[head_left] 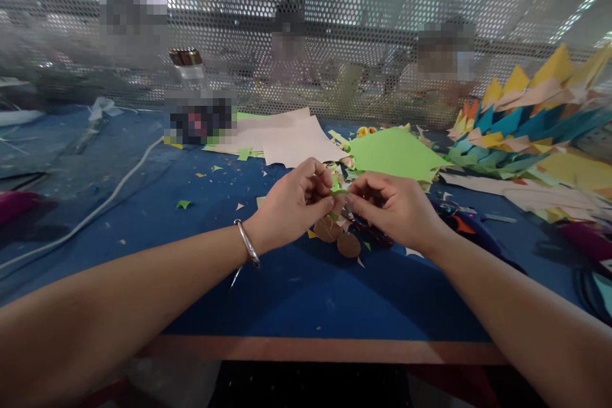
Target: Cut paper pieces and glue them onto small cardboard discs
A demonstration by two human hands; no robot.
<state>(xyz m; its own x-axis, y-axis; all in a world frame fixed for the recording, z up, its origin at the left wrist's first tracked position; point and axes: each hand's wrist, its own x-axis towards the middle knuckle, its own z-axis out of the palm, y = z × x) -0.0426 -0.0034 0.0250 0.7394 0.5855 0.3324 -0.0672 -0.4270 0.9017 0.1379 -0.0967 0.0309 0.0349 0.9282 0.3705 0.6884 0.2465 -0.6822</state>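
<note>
Between my two hands is a small piece of green paper (338, 190), pinched from both sides above the blue table (268, 306). My left hand (300, 199) is closed, its thumb and fingertips on the left end of the paper. On the opposite end, the thumb and forefinger of my right hand (393, 205) grip it too. Just below lie brown round discs (349, 245) among paper scraps. Behind my right hand is a large green sheet (394, 154), and beyond my left hand are pale pink sheets (291, 137).
Folded paper points in yellow, blue and orange (530, 118) stand at the right. A dark blue tool (478, 233) lies beside my right forearm. At the left run a white cord (109, 194) and a magenta object (19, 204). A perforated metal screen (310, 32) closes the back.
</note>
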